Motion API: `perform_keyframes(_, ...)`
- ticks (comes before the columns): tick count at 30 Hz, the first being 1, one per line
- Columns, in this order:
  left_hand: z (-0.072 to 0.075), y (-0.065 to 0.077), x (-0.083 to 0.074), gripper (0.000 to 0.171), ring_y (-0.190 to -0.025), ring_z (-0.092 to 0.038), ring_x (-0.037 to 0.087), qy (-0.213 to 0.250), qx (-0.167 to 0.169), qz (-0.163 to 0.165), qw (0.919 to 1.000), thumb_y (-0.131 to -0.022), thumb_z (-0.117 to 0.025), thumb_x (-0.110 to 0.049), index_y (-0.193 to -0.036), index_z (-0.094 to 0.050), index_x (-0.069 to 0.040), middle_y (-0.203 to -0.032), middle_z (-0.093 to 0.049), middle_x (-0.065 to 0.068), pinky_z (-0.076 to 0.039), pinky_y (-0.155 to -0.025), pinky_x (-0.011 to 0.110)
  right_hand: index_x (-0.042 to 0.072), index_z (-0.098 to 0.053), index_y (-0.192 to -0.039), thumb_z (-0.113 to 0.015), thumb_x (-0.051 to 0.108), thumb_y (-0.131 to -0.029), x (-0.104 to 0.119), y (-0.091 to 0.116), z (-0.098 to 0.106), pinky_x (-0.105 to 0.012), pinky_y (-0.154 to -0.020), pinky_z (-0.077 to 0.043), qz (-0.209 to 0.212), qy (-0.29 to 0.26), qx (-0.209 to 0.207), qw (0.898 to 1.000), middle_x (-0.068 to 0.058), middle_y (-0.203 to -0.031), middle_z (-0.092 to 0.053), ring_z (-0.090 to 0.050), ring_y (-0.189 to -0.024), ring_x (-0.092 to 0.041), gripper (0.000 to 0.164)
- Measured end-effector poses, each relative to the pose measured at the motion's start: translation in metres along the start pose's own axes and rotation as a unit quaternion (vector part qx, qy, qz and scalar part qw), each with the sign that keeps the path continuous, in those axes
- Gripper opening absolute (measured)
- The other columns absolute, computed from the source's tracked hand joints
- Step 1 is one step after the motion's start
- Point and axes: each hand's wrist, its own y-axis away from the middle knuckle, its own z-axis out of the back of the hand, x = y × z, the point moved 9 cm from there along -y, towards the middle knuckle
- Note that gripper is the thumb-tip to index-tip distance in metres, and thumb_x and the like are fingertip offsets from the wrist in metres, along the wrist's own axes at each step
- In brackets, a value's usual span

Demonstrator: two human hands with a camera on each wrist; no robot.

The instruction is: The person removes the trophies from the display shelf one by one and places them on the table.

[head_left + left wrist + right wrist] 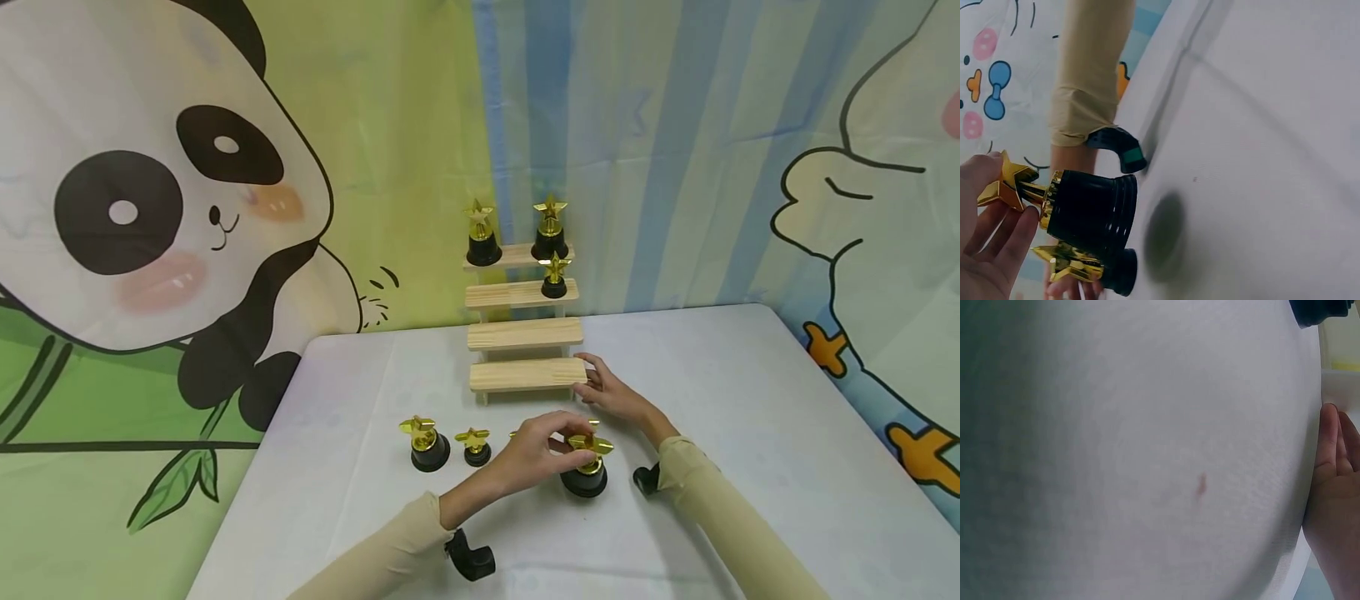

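Head view: a white-covered table (697, 358) is shown, with a stepped wooden stand (525, 335) set at its far side, before a printed backdrop (397, 167).
Left hand: the gold star of the held trophy (584, 483) is pinched between thumb and fingers by the left hand (525, 454).
Held trophy: it is kept in front of the stand, toward its right side; in the left wrist view its black base is seen apart from a dark shadow on the cloth.
Right hand: the right hand (617, 397) is placed at the right end of the lowest step, fingers against that end — whether the wood is gripped or merely touched cannot be told.
Stand: the top step is occupied by a top-left trophy (483, 250) and a top-right trophy (551, 244); a step below, at the right end, a small trophy (554, 287) is stood.
Table row: a larger trophy (430, 454) is stood at the left, with a smaller trophy (476, 453) just beside it; past the held trophy, a background trophy (1120, 273) is partly hidden.
Wrists: black wrist devices (470, 557) are worn on both, by pale sleeves (382, 546).
Backdrop: a panda (172, 212) is printed at the left — blue stripes (678, 167) are printed farther right.
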Motion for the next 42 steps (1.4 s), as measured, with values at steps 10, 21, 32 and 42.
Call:
perform_keyframes(10, -0.019, 0.005, 0.012, 0.028, -0.100, -0.065, 0.003, -0.005, 0.004, 0.000, 1.0000, -0.089, -0.071, -0.018, -0.114, -0.063, -0.007, -0.108, -0.068, 0.003, -0.055, -0.074, 0.011, 0.010, -0.006, -0.152, -0.046, 0.023, -0.104, -0.002, -0.001, 0.000, -0.046, -0.099, -0.049, -0.007, 0.002, -0.006, 1.000, -0.033, -0.141, -0.043, -0.050, -0.123, -0.037, 0.064)
perform_keyframes(21, -0.026, 0.007, 0.021, 0.028, -0.102, -0.065, 0.004, 0.028, 0.007, 0.032, 0.9991, -0.089, -0.071, -0.018, -0.115, -0.063, -0.011, -0.111, -0.068, 0.005, -0.056, -0.076, 0.013, 0.011, -0.007, -0.152, -0.047, 0.024, -0.103, -0.003, -0.002, 0.000, -0.042, -0.098, -0.049, -0.006, -0.005, -0.003, 1.000, -0.033, -0.142, -0.042, -0.050, -0.122, -0.035, 0.064)
perform_keyframes(32, -0.024, 0.011, 0.023, 0.031, -0.104, -0.067, 0.009, 0.046, -0.017, 0.042, 0.9979, -0.089, -0.071, -0.018, -0.117, -0.062, -0.010, -0.112, -0.068, 0.007, -0.056, -0.082, 0.015, 0.008, -0.005, -0.152, -0.046, 0.022, -0.104, -0.003, -0.001, 0.000, -0.046, -0.098, -0.050, -0.001, -0.009, -0.001, 1.000, -0.035, -0.139, -0.043, -0.051, -0.120, -0.039, 0.065)
perform_keyframes(42, 0.061, -0.016, -0.014, 0.034, -0.100, -0.068, 0.022, -0.005, -0.052, 0.007, 0.9986, -0.091, -0.069, -0.018, -0.121, -0.061, -0.004, -0.114, -0.068, 0.013, -0.057, -0.086, 0.023, 0.008, -0.004, -0.152, -0.046, 0.022, -0.104, -0.003, -0.001, 0.001, -0.044, -0.098, -0.050, 0.006, -0.016, 0.004, 1.000, -0.036, -0.139, -0.042, -0.051, -0.122, -0.040, 0.065)
